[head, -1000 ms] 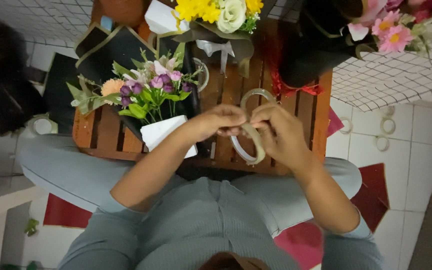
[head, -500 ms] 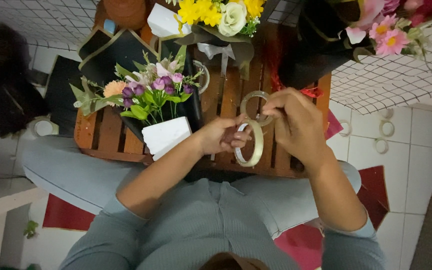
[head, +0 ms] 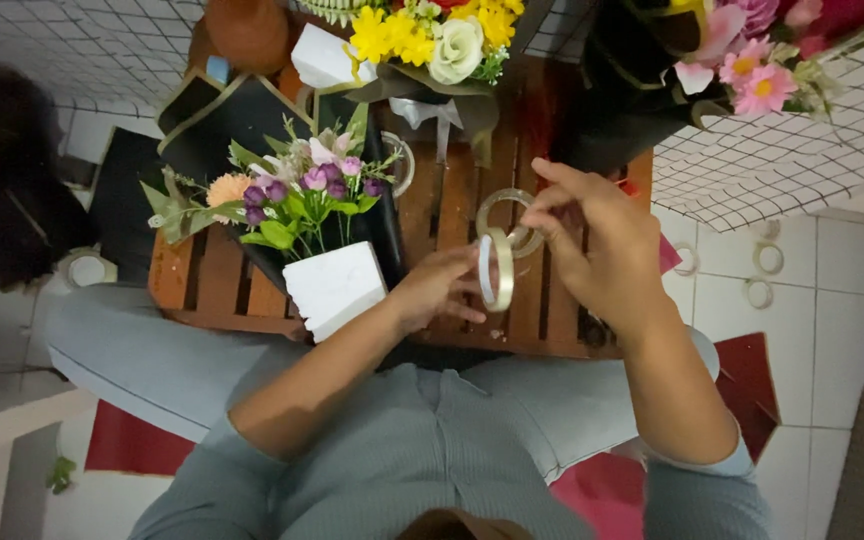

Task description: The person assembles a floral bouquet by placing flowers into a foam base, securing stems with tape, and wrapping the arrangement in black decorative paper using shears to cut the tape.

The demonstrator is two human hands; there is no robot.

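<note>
Clear tape roll (head: 497,268) mid-frame, pinched by left hand (head: 437,290); right hand (head: 597,245) curls around the tape end, hard to see.

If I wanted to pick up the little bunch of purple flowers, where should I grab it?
Probably by the white wrapped base of the purple flower bouquet, coming from the near edge of the wooden table. The base juts toward the person and looks firm and blocky, while the blooms and leaves above are delicate. The left hand sits right beside it, holding a tape roll.
</note>
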